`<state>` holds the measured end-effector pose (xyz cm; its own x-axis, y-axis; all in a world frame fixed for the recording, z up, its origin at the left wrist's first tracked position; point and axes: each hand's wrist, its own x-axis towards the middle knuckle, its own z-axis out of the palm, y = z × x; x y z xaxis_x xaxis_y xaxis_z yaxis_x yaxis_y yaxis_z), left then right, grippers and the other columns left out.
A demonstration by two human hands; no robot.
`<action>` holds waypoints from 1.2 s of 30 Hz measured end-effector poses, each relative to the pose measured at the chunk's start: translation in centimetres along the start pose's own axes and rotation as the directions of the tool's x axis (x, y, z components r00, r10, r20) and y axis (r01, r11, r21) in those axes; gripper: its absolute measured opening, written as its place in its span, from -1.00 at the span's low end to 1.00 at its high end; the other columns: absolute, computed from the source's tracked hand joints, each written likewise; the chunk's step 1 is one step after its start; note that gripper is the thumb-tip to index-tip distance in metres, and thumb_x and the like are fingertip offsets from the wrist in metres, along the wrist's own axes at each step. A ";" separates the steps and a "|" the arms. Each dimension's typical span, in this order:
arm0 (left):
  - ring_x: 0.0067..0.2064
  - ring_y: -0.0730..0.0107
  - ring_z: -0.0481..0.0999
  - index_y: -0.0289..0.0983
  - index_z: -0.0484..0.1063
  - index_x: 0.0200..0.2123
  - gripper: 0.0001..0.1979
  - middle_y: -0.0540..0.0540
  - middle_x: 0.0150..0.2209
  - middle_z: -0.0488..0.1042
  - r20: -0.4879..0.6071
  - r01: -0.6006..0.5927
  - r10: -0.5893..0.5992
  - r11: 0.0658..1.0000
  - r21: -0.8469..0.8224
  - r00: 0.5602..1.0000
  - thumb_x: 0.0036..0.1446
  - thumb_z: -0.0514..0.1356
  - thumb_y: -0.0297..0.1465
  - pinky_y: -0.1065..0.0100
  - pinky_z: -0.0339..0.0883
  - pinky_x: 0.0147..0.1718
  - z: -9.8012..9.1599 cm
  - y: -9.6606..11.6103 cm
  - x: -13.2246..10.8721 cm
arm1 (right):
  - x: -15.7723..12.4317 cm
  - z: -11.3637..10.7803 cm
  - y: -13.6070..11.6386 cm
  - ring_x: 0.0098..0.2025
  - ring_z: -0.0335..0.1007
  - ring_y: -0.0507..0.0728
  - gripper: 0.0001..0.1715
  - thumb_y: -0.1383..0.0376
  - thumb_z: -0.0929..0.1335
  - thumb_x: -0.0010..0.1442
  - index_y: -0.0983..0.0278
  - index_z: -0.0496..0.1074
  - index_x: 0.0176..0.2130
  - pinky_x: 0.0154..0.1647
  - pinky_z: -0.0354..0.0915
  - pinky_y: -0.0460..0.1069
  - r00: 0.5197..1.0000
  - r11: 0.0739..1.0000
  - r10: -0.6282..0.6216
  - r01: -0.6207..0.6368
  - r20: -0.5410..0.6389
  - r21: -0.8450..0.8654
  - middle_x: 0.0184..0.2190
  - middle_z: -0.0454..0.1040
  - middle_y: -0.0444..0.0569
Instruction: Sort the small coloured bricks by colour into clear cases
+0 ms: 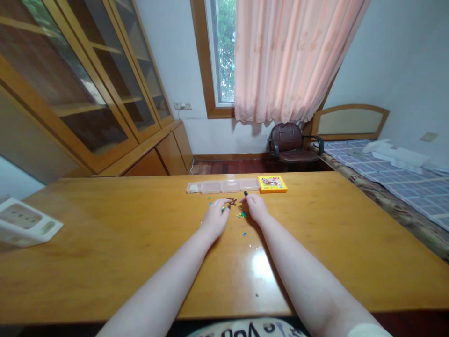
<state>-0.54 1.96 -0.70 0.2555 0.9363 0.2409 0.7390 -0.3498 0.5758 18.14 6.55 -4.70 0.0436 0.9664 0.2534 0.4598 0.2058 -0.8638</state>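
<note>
Both my arms reach forward over a wooden table (pixel 105 243). My left hand (pixel 214 217) rests on the tabletop with its fingers curled around a small green piece. My right hand (pixel 255 207) is beside it, fingers pinched on a tiny dark piece. Between the hands lies a small brown assembled shape (pixel 232 201). Several tiny green, blue and yellow pieces (pixel 242 215) are scattered on the wood around the hands.
A row of clear plastic trays (pixel 222 186) and a yellow box (pixel 272 184) lie just beyond the hands. A white carton (pixel 24 227) sits at the table's left edge. Behind stand a glass-door cabinet (pixel 91 93), a brown chair (pixel 293 145) and a bed (pixel 396 182).
</note>
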 end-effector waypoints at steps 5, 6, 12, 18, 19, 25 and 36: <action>0.29 0.04 0.06 -0.35 0.14 0.21 -0.42 -0.28 0.27 0.11 0.269 -0.226 0.145 0.927 0.300 0.952 0.15 0.06 -0.26 -0.01 -0.10 0.26 3.2 3.1 -3.7 | 0.1 -0.1 0.5 -0.32 0.42 0.11 -0.54 0.21 0.14 0.17 0.31 0.51 -0.47 -0.24 0.24 -0.04 0.999 0.999 0.015 -0.014 -0.031 0.034 -0.43 0.53 0.02; 0.30 0.00 0.03 -0.36 0.11 0.23 -0.38 -0.31 0.29 0.06 0.282 -0.223 0.130 0.918 0.329 0.951 0.15 0.07 -0.22 -0.04 -0.11 0.26 3.4 3.0 -3.9 | 0.1 -0.1 0.5 -0.32 0.42 0.12 -0.54 0.21 0.14 0.18 0.31 0.51 -0.47 -0.24 0.24 -0.04 0.999 0.999 0.015 -0.014 -0.029 0.030 -0.43 0.53 0.02; 0.34 -0.04 -0.12 -0.43 0.01 0.27 -0.30 -0.35 0.32 -0.09 0.327 -0.113 -0.060 0.867 0.485 0.943 0.18 0.01 -0.13 -0.10 -0.20 0.25 2.0 0.6 -2.1 | -0.2 0.0 -0.4 -0.33 0.40 0.11 -0.56 0.22 0.17 0.20 0.31 0.52 -0.47 -0.25 0.22 -0.05 0.992 0.995 -0.099 0.101 0.076 -0.020 -0.45 0.52 0.00; 0.35 0.03 -0.15 -0.43 -0.02 0.29 -0.28 -0.30 0.33 -0.13 0.334 -0.038 -0.196 0.812 0.582 0.922 0.20 -0.04 -0.09 -0.06 -0.25 0.27 0.9 0.4 -2.3 | -1.0 -0.2 -1.8 -0.34 0.39 0.06 -0.62 0.33 0.19 0.18 0.32 0.52 -0.47 -0.23 0.21 -0.09 0.907 0.974 -0.224 0.220 0.355 0.053 -0.47 0.52 -0.05; 0.35 0.01 -0.16 -0.46 -0.03 0.29 -0.26 -0.33 0.33 -0.14 0.311 -0.005 -0.231 0.796 0.605 0.922 0.19 -0.03 -0.08 -0.07 -0.26 0.26 0.9 0.5 -2.4 | -1.1 -0.2 -1.9 -0.34 0.39 0.06 -0.62 0.33 0.19 0.18 0.32 0.53 -0.47 -0.24 0.21 -0.09 0.899 0.974 -0.217 0.223 0.381 0.029 -0.47 0.53 -0.05; 0.36 0.07 -0.23 -0.42 -0.10 0.31 -0.23 -0.27 0.35 -0.22 0.435 -0.180 -0.054 0.860 0.478 0.899 0.18 -0.01 -0.08 0.00 -0.31 0.28 0.5 2.1 -3.8 | -0.7 -0.3 -1.8 -0.49 0.34 0.05 -0.44 0.21 0.16 0.26 0.31 0.46 -0.62 -0.36 0.15 -0.09 0.949 0.967 -0.103 0.165 0.296 -0.194 -0.61 0.46 -0.05; 0.36 0.05 -0.30 -0.47 -0.20 0.32 -0.11 -0.31 0.34 -0.29 0.690 -0.375 0.111 0.894 0.246 0.716 0.16 -0.13 0.08 -0.04 -0.34 0.28 2.2 3.6 -6.6 | -1.0 -0.6 -1.8 -0.33 0.39 0.07 -0.54 0.35 0.14 0.19 0.30 0.53 -0.50 -0.22 0.22 -0.08 0.906 0.964 -0.235 0.265 0.352 -0.038 -0.46 0.53 -0.04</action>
<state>1.78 -5.41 -1.94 0.6944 0.6528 -0.3027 0.7180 -0.6562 0.2320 17.80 5.12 -3.15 -0.3810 0.8814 0.2794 0.4880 0.4483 -0.7489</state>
